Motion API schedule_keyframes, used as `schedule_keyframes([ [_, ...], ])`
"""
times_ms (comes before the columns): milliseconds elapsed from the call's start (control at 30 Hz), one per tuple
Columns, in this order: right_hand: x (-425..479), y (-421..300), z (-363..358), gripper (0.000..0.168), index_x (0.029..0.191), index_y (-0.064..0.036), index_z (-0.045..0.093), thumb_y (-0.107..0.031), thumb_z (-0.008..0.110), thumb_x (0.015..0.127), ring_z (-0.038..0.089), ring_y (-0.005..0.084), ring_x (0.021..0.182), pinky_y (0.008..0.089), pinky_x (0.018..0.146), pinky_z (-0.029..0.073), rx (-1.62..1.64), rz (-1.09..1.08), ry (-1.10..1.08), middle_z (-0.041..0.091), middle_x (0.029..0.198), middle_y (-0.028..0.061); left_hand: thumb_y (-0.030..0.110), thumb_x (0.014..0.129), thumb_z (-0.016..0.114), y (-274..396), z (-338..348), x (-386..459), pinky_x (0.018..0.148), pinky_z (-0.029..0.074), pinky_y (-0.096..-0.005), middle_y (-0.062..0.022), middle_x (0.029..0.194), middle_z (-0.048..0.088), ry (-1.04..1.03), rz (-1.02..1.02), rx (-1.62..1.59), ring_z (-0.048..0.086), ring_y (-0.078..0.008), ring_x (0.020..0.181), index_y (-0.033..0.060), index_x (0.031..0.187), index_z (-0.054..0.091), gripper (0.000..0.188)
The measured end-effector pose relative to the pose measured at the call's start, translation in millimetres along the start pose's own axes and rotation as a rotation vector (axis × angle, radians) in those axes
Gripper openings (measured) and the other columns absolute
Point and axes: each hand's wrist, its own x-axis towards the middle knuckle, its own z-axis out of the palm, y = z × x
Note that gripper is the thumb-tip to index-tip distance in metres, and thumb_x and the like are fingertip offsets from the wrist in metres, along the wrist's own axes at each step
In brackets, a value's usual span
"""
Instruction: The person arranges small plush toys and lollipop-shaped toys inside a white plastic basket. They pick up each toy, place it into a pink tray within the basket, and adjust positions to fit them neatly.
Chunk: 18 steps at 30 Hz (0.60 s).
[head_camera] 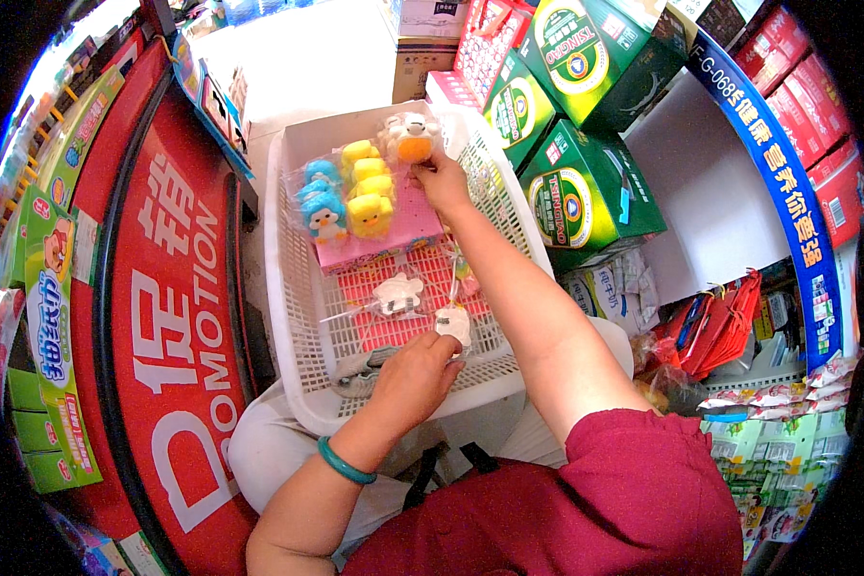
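My right hand (445, 186) reaches to the far side of a white plastic basket (295, 345) and grips the lower edge of a plastic-wrapped white-and-orange animal figure (412, 138). Beside it, wrapped yellow duck figures (371, 213) and blue penguin figures (324, 216) stand in rows on a pink box (353, 250) inside the basket. Nearer to me, my left hand (414, 374) pinches a wrapped white piece (452, 325). Another wrapped white piece (399, 293), with a thin stick, lies on the basket floor to the left.
The basket stands before my knees. Green Tsingtao cartons (583, 201) are stacked to its right. A red printed counter front (180, 288) runs along the left. Grey cloth (363, 371) lies in the basket's near corner. Red packets (713, 324) sit at the lower right.
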Motion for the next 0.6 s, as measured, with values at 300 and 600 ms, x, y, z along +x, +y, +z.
schedule_keyframes([
  [300, 7.3, 10.4, -1.8, 0.018, 0.1, 0.003, 0.058, 0.0, 0.056, 0.082, 0.061, 0.0142, 0.074, 0.0254, 0.067, 0.05, -0.033, -0.033, -0.024, 0.063, 0.086, 0.0086, 0.016, 0.08, 0.06, 0.6, -0.4, 0.7, 0.074, 0.047, -0.0414, -0.016, 0.089, 0.057, -0.02, -0.015, -0.015, 0.057, -0.0343, 0.086, 0.0033, 0.092, 0.057, 0.018],
  [600, 3.7, 18.6, 4.5, 0.022, 0.103, 0.002, 0.06, -0.003, 0.056, 0.082, 0.06, 0.0137, 0.072, 0.0254, 0.069, 0.048, -0.213, 0.004, -0.043, 0.064, 0.086, 0.0067, 0.018, 0.08, 0.06, -1.0, 0.6, 0.1, 0.074, 0.047, -0.0414, -0.0158, 0.088, 0.057, -0.01, -0.017, 0.0, 0.056, -0.0342, 0.085, 0.0041, 0.092, 0.057, 0.018],
])
